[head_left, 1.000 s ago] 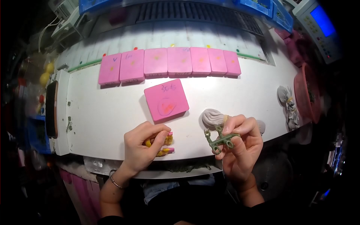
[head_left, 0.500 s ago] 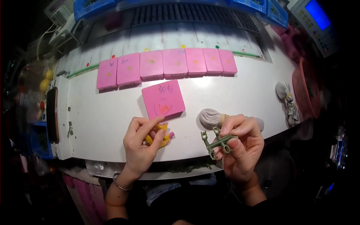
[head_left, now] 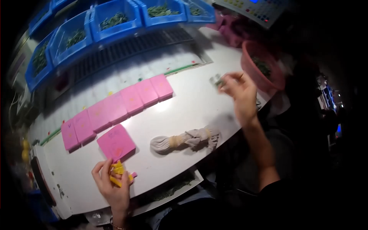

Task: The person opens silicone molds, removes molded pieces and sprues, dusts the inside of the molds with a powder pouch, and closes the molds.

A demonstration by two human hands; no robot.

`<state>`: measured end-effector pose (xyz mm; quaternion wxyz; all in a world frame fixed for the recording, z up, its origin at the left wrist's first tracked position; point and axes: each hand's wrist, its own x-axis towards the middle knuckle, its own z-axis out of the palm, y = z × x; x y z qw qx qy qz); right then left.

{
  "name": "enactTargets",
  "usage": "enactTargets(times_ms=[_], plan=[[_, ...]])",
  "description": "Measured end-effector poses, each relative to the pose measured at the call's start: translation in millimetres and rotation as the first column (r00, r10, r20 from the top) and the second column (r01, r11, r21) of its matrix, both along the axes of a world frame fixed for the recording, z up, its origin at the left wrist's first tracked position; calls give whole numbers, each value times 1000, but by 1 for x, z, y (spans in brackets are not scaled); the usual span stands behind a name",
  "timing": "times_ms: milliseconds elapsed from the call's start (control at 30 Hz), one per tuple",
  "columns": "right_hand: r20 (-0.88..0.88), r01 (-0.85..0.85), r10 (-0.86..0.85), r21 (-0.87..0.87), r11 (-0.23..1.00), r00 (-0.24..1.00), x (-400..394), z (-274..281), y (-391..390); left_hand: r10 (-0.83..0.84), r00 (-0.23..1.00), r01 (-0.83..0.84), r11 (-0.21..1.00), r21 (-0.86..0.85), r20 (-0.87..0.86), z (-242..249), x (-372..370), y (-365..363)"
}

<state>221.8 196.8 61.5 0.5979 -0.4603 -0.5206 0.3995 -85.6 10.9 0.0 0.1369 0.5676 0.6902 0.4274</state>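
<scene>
My left hand [head_left: 111, 189] is closed around a yellow piece [head_left: 117, 168] with pink ends, low on the white table. Just above its fingertips lies a pink block [head_left: 117, 142] with handwriting on it. My right hand [head_left: 241, 94] is raised over the far right of the table, fingers pinched on a small green branched piece [head_left: 217, 80], which is smeared by motion. A red bowl [head_left: 251, 57] holding green pieces stands just beyond that hand.
Several pink blocks [head_left: 132, 100] stand in a slanting row. Blue bins [head_left: 73, 48] with green pieces line the back. A tied bundle of grey cloth [head_left: 184, 141] lies mid-table. Below the edge, an open drawer [head_left: 195, 178] sticks out. A control panel [head_left: 253, 11] is at the upper right.
My right hand has carried the green branched piece away to the right and up, towards the red bowl. The view has swung right. My left hand keeps the yellow piece beside the pink block.
</scene>
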Motion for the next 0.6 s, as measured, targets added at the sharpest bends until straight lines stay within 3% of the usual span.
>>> enactTargets(times_ms=[33,167,233,267,300,333,367,433,500,567,600], plan=[[74,124,-125,12,992,989,28,2,20,33,993,-26,998,-60,115,1,-1,-2],[74,510,-536,222,831,841,170,-11,103,86,990,-77,993,-89,110,-1,-6,-7],[202,541,-596,269,797,777,217,-13,116,50,982,-45,998,32,-179,0,-14,-4],[356,506,-625,375,777,695,234,-20,119,60,968,-47,997,58,-243,3,-17,-1],[483,441,-647,479,759,589,220,-21,113,40,978,-28,998,61,-206,9,-16,4],[509,403,-624,483,777,594,202,-26,104,20,986,-8,997,72,-166,16,-15,13],[533,364,-605,492,791,592,167,-19,85,-15,965,37,996,77,-263,25,-16,25],[583,46,-233,317,947,779,86,-14,42,-54,921,67,998,21,-386,34,-15,46],[836,-357,174,28,934,521,18,2,-4,-47,906,34,999,-40,-421,32,-18,58],[885,-639,315,-27,769,342,-27,-8,-35,-226,941,188,968,-165,-253,33,-24,64],[885,-706,385,-96,701,263,-42,-10,-47,-208,951,161,964,-210,-228,39,-23,64]])
